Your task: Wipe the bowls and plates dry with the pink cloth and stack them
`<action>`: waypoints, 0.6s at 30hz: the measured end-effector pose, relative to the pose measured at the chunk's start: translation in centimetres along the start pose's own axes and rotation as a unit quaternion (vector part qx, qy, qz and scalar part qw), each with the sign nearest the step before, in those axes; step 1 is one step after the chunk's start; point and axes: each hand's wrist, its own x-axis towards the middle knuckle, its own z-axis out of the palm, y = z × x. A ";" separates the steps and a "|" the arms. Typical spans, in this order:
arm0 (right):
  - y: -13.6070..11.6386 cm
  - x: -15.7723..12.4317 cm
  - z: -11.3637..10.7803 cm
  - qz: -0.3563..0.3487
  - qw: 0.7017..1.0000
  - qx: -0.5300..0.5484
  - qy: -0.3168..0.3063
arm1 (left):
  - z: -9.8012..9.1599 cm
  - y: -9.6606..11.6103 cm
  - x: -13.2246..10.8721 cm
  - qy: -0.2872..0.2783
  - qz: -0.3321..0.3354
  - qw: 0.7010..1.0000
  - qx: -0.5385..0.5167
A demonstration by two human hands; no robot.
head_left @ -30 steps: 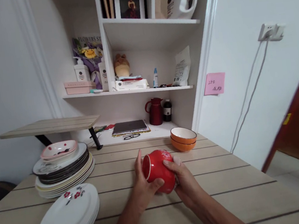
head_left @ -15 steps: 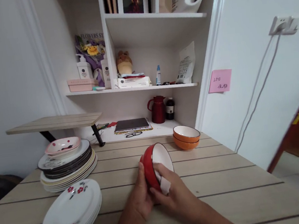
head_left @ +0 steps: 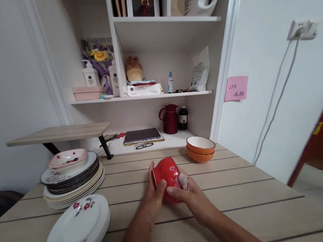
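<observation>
A red bowl (head_left: 165, 175) with pink flowers on its outside is tilted on its side above the table, its outer wall facing me. My left hand (head_left: 152, 190) grips it at the rim on the left, thumb on the outside. Pressed between my right hand (head_left: 191, 195) and the bowl's right side is a crumpled white tissue (head_left: 183, 180); that hand's thumb rests on the red wall. The bowl's white inside is hidden now. Two stacked orange bowls (head_left: 201, 153) stand farther back to the right.
White flowered plates (head_left: 77, 231) are stacked at the left front. Behind them is a taller plate stack (head_left: 72, 185) topped by a pink-rimmed dish (head_left: 67, 159), beside a small raised shelf (head_left: 59, 133). Glasses (head_left: 144, 146), a laptop (head_left: 142, 135) and a red jug (head_left: 170, 119) lie at the back.
The red bowl has been turned so its outside faces me instead of its white inside. My left hand has shifted to the rim, and my right hand with the tissue has moved to the outer wall.
</observation>
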 end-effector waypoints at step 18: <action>-1.1 -0.4 0.3 0.002 0.990 0.105 0.089 | 2.6 -1.8 -0.1 0.028 0.077 0.997 -0.012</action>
